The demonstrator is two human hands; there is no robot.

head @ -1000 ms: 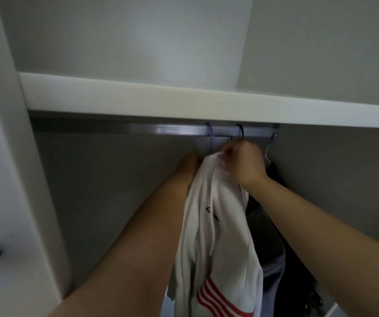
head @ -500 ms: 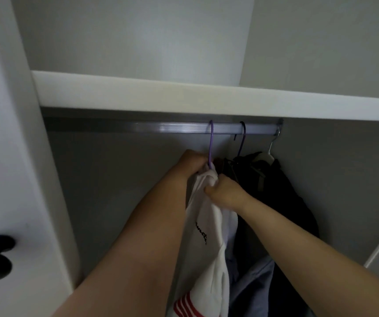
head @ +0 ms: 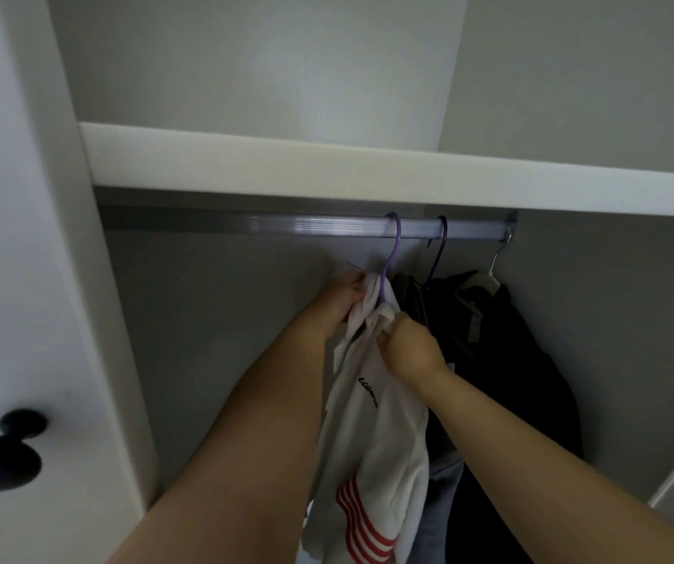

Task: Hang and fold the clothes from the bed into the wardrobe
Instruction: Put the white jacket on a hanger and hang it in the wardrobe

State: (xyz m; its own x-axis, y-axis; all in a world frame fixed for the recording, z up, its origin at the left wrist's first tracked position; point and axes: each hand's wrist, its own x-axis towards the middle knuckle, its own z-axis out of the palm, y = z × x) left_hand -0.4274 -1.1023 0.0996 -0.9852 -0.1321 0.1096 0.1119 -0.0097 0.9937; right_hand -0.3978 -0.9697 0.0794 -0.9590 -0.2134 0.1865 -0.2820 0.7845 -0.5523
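Though blurred — shirt [head: 384, 441] script [head: 368, 391], perhaps cursive.

Arms stretched upward, the left hand [head: 341, 303] and right hand [head: 408, 348], close together, each grip the white, red-striped fabric shirt [head: 376, 441].

A white garment [head: 372, 421] with red stripes hung from a purple hanger [head: 395, 254] hooked on the metal rail [head: 286, 226] under the white shelf [head: 327, 164]. The left hand [head: 339, 304] gripped the cloth beside the hanger's neck; the right hand [head: 408, 348] pinched the fabric just below. Dark clothes [head: 526, 360] hung just to the right. A black knob [head: 3, 451] sat on the door [head: 22, 278] at left.
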